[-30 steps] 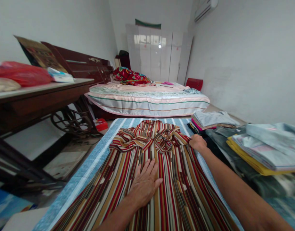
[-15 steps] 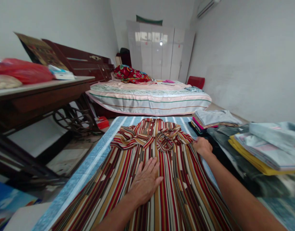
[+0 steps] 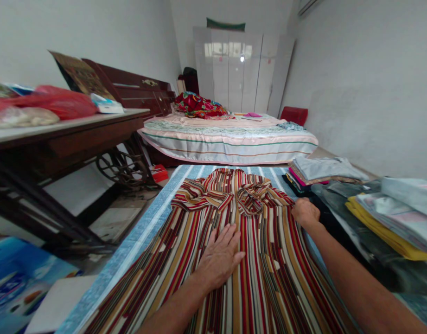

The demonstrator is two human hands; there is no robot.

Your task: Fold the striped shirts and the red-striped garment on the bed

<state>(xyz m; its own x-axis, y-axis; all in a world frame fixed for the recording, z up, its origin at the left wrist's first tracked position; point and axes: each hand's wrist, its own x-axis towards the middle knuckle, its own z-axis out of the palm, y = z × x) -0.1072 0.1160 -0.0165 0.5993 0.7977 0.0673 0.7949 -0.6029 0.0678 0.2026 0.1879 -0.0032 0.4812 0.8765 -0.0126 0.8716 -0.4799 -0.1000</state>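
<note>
A long striped dress [image 3: 248,260] in red, tan, white and dark brown lies spread over a blue and white striped cloth [image 3: 130,250]. Its collar points away from me, and both sleeves [image 3: 202,197] are folded across the upper front. My left hand [image 3: 222,255] rests flat on the middle of the dress, fingers spread. At the right side, by the folded sleeve's outer edge, my right hand [image 3: 306,212] is closed on the dress fabric. Its fingertips are partly hidden behind the knuckles.
Stacks of folded clothes [image 3: 328,169] and dark trousers [image 3: 352,218] lie along the right. A sewing machine table [image 3: 95,130] with a red plastic bag [image 3: 67,102] stands at left. Beyond is a bed [image 3: 234,144]; a blue printed box [image 3: 22,283] sits low at left.
My view has turned slightly left, so the room appears shifted right. Both hands keep nearly the same places on the dress, the left flat and the right closed at its edge.
</note>
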